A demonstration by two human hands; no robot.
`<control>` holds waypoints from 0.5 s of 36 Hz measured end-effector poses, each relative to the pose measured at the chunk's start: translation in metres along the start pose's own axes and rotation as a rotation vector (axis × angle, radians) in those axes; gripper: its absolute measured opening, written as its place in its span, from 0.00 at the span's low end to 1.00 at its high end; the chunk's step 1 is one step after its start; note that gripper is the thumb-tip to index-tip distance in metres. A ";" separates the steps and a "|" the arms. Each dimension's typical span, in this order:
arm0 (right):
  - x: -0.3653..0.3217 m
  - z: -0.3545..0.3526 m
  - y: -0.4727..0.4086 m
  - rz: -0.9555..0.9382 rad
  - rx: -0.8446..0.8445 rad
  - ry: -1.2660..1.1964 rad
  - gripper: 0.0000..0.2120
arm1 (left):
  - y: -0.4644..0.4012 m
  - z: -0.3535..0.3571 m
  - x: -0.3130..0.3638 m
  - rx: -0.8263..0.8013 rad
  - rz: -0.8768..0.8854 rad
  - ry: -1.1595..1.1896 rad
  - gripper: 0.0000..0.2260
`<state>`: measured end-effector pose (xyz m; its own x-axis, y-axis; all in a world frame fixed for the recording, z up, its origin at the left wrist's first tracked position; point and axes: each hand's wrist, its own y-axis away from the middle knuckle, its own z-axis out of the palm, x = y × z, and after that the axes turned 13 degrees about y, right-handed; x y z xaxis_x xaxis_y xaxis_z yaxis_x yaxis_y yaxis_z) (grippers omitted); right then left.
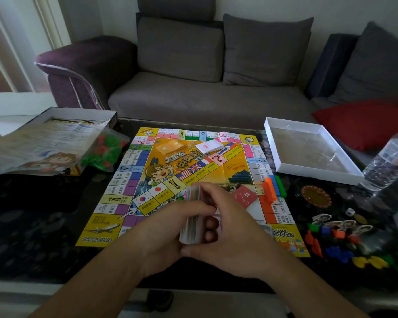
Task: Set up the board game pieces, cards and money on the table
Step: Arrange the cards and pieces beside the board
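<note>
Both hands, left hand (170, 228) and right hand (228, 228), curl round the card stack (190, 216) over the board's (124, 180) six o'clock edge; light, slippery cards, best squeezed at the long edges.

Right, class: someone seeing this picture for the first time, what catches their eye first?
First the bright yellow game board spread across the middle of the dark table. Then the two hands, left hand and right hand, gripping a stack of cards above its near edge. Coloured playing pieces lie scattered at the right.
</note>
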<state>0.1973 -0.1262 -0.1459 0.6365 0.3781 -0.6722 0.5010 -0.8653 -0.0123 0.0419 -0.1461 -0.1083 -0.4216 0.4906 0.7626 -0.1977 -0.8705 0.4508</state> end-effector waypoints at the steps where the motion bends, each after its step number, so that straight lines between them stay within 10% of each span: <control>1: 0.001 -0.002 0.000 0.004 -0.013 0.009 0.52 | -0.006 -0.004 -0.001 0.022 0.008 0.005 0.20; 5: 0.005 -0.022 -0.001 0.049 -0.104 0.141 0.53 | -0.017 -0.016 0.000 0.098 -0.022 0.103 0.04; 18: 0.031 0.006 0.000 0.048 -0.262 0.663 0.49 | -0.039 -0.042 -0.002 0.211 0.032 0.183 0.03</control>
<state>0.2134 -0.1161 -0.1712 0.8420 0.5343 -0.0747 0.5352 -0.8099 0.2399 0.0137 -0.1149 -0.1468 -0.5814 0.4308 0.6902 -0.0007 -0.8486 0.5291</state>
